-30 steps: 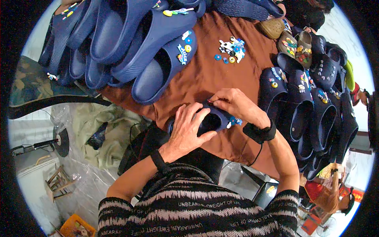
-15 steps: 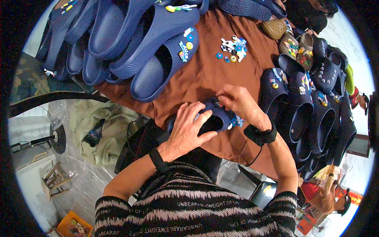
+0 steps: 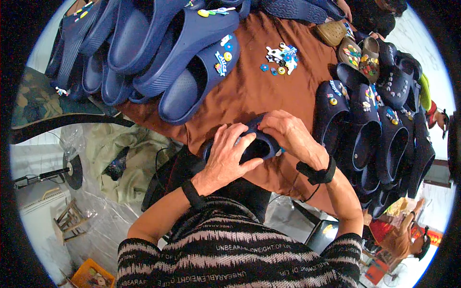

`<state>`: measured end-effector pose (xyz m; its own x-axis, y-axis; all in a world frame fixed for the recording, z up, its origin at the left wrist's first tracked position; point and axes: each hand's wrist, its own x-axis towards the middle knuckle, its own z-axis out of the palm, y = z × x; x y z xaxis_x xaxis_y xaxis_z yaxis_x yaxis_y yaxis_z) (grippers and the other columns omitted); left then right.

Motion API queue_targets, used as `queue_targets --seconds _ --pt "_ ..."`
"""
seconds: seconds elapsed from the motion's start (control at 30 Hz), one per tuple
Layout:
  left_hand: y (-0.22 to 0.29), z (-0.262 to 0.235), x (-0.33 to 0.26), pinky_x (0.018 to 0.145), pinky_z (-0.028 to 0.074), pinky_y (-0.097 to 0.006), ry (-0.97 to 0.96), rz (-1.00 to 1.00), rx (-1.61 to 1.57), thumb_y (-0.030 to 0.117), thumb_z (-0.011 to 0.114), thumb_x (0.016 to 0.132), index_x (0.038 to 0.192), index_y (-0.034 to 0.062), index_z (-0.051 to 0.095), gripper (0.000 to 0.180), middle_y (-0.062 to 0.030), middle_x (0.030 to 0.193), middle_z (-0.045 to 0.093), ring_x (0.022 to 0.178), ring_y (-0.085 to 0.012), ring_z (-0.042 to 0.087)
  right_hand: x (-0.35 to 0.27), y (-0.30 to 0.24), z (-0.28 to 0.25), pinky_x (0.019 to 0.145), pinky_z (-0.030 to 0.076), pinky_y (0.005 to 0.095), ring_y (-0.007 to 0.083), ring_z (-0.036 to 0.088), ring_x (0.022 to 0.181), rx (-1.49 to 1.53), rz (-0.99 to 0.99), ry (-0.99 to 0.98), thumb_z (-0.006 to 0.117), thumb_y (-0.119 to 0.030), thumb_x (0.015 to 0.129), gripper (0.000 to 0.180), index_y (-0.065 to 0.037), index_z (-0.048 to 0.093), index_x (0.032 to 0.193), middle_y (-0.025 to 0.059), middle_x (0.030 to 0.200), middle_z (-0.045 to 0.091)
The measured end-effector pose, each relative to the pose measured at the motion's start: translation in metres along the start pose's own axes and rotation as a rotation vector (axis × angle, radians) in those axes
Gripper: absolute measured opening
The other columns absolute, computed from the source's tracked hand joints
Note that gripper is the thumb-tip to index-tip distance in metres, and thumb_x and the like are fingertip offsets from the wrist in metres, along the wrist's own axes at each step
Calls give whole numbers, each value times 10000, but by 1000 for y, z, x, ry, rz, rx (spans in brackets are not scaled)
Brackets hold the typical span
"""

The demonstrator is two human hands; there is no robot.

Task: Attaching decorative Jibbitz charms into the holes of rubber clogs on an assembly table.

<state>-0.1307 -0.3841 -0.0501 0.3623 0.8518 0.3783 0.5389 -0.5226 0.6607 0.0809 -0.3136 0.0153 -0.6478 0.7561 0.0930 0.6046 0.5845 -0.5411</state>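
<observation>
A dark blue slipper [image 3: 272, 144] lies at the near edge of the brown cloth, its dark opening facing me. My left hand [image 3: 227, 152] grips its left side, fingers over the upper and thumb along the opening. The bent fingers of my right hand [image 3: 292, 136] are pinched together against the far side of the upper. Whatever they hold is hidden; a bit of a charm [image 3: 279, 151] shows under this hand on the slipper's right. Farther off on the brown cloth [image 3: 283, 103] sits a small pile of colourful shoe charms [image 3: 283, 57].
Large blue slippers [image 3: 182, 93] are heaped at the left. Dark clogs [image 3: 365, 127] with charms line the right, and brown clogs [image 3: 331, 33] lie at the far right. A co-worker [image 3: 402, 235] is at the lower right. A fan [image 3: 73, 172] stands at the left.
My right hand has moved left and slightly nearer, from above the slipper's right end onto its upper. My left hand keeps its hold.
</observation>
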Motion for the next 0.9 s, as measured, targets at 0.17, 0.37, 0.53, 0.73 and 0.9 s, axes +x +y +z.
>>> queue_targets --seconds 0.17,0.37,0.53,0.73,0.9 --pt "1 0 1 1099 349 -555 2 23 16 343 849 728 1252 47 565 666 -183 1320 506 1249 -420 472 -2 10 0 802 526 431 349 619 925 -12 -44 -44 647 -78 852 136 -56 706 973 122 938 645" --pt "-1 1 0 1104 340 -566 -17 39 44 349 843 733 1187 49 593 599 -187 1316 506 1264 -414 468 -3 -4 -2 867 499 417 330 591 995 -123 6 -135 658 -75 786 226 -88 727 1000 93 1043 633" --pt "0 0 2 1103 338 -568 -28 78 64 352 840 732 1147 58 615 556 -189 1313 508 1272 -407 467 -6 -6 11 934 468 426 318 570 1064 -269 -38 -139 645 -84 784 232 -100 732 998 85 1091 622" --pt "0 0 0 1104 342 -557 -5 47 30 349 841 729 1222 60 598 622 -191 1323 502 1269 -408 466 -2 7 8 939 472 443 316 589 1092 -173 -27 -154 628 -67 828 213 -90 703 1027 113 1102 642" --pt "1 -1 1 1106 345 -545 -1 4 1 320 839 732 1326 51 535 719 -191 1350 487 1268 -412 459 -14 9 5 891 509 437 378 639 1015 350 203 77 587 -15 931 172 -17 630 1098 178 1014 660"
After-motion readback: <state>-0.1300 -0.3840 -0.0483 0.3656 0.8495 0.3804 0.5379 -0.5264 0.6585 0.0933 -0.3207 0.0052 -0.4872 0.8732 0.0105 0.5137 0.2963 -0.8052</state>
